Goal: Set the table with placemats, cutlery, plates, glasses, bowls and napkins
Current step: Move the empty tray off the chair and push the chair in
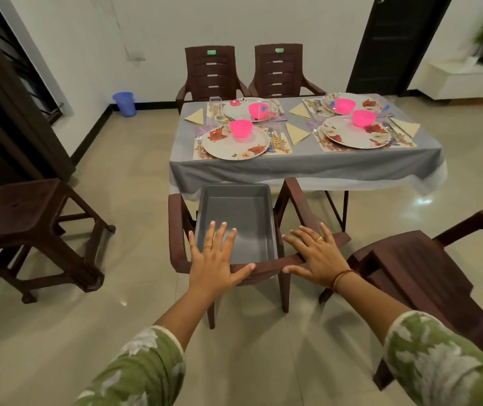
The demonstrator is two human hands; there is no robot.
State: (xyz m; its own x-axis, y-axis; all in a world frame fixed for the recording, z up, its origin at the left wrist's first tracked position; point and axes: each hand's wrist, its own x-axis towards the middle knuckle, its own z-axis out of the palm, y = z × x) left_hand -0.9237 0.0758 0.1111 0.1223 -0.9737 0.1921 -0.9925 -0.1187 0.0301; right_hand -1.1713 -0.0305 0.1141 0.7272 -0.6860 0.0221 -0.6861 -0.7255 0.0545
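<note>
Beige tiled floor point(134, 200) everywhere, and well ahead of both hands stood the dining table point(293, 168) under a grey tablecloth point(234, 167). It looked fully laid: floral placemats point(281, 147), flowered plates point(234, 145) with pink bowls point(241, 128) sitting on them, cutlery point(271, 134) beside the plates, folded yellow napkins point(295, 133) between the settings and clear glasses point(215, 106) at the far side. Much closer, a brown plastic armchair point(175, 230) faced the table with a grey plastic tub point(234, 206) on its seat. The left hand point(215, 259) was released, fingers straight and fanned out over the tub's near edge. The right hand point(313, 259) was the same, flat and spread over the chair's top rail just right of the tub. Couldn't tell if either palm was actually pressing down or just hovering. Neither was holding anything. A brown stool point(26, 212) stood off to the left of the left hand, and another armchair point(410, 259) just right of the right hand.
</note>
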